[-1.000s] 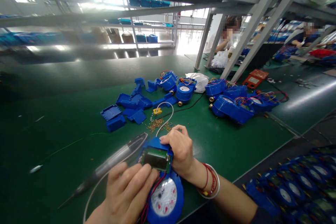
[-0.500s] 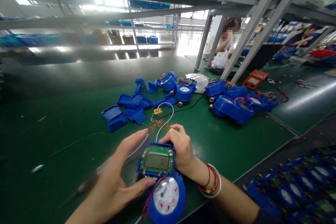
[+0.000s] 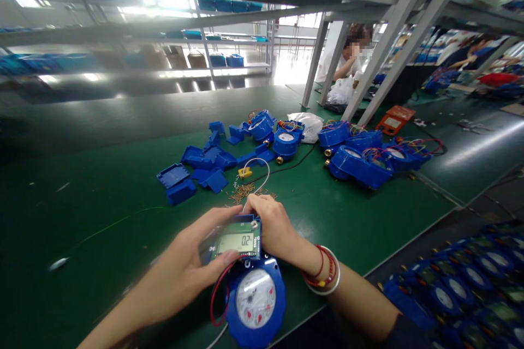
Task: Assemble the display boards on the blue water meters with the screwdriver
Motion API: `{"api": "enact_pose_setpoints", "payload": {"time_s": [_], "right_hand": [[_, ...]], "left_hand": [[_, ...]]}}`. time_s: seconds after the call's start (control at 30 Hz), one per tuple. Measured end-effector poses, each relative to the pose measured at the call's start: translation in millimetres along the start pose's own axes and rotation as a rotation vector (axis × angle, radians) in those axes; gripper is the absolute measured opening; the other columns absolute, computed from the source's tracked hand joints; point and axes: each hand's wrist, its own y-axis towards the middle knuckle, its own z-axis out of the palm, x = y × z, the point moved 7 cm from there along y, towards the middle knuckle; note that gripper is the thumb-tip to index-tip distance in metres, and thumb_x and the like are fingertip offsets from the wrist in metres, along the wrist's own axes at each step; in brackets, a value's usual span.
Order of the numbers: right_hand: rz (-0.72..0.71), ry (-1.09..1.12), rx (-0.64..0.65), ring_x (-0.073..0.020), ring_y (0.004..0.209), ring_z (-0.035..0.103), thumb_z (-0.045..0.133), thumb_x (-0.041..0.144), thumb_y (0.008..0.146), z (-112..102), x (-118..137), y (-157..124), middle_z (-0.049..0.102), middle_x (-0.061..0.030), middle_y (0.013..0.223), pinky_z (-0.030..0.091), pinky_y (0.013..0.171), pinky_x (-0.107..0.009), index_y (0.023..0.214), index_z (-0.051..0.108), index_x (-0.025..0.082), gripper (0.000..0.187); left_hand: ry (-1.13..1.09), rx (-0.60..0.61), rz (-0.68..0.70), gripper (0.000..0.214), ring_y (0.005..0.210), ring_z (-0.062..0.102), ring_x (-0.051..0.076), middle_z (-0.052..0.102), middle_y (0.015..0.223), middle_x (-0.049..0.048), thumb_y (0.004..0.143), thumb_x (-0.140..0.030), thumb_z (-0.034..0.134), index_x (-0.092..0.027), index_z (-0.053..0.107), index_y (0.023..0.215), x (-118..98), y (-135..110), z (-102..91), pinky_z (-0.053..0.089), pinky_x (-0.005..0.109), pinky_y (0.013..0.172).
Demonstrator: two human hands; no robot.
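Observation:
A blue water meter point(image 3: 232, 307) lies at the near edge of the green bench, its round dial facing up. Its upper housing carries a green circuit board with a lit display point(image 3: 236, 242) reading about 0.2. My left hand point(image 3: 190, 253) grips the board from the left, thumb on the display's lower edge and fingers along the top. Curled around the housing's upper right corner is my right hand point(image 3: 273, 226); its fingertips are by a pale cable point(image 3: 268, 174) and partly hidden. Red wires point(image 3: 213, 305) loop out below the display.
Small brass screws point(image 3: 241, 192) lie beyond the housing, beside a yellow block point(image 3: 244, 173). Blue plastic covers point(image 3: 210, 158) and several other meters point(image 3: 356, 163) stand farther back. Rows of meters point(image 3: 458, 289) fill the lower right. Metal shelf legs point(image 3: 315, 65) rise behind; a person sits beyond.
My left hand has closed onto the display housing, and my right fingers have shifted left along its top. The housing has tilted, so the display reads more brightly. The red wires have swung left.

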Motion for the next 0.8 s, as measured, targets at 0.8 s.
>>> {"api": "enact_pose_setpoints", "payload": {"time_s": [0.8], "right_hand": [[-0.007, -0.019, 0.010, -0.0150, 0.063, 0.050, 0.060, 0.008, 0.075, 3.2, 4.1, 1.2, 0.056, 0.0032, 0.065, 0.035, 0.057, -0.022, 0.072, 0.050, 0.021, 0.016]], "left_hand": [[0.115, -0.130, -0.055, 0.058, 0.108, 0.056, 0.024, 0.054, 0.121, 0.0059, 0.070, -0.019, 0.059, -0.026, 0.039, 0.123, -7.6, -10.3, 13.9, 0.047, 0.041, 0.093]]}}
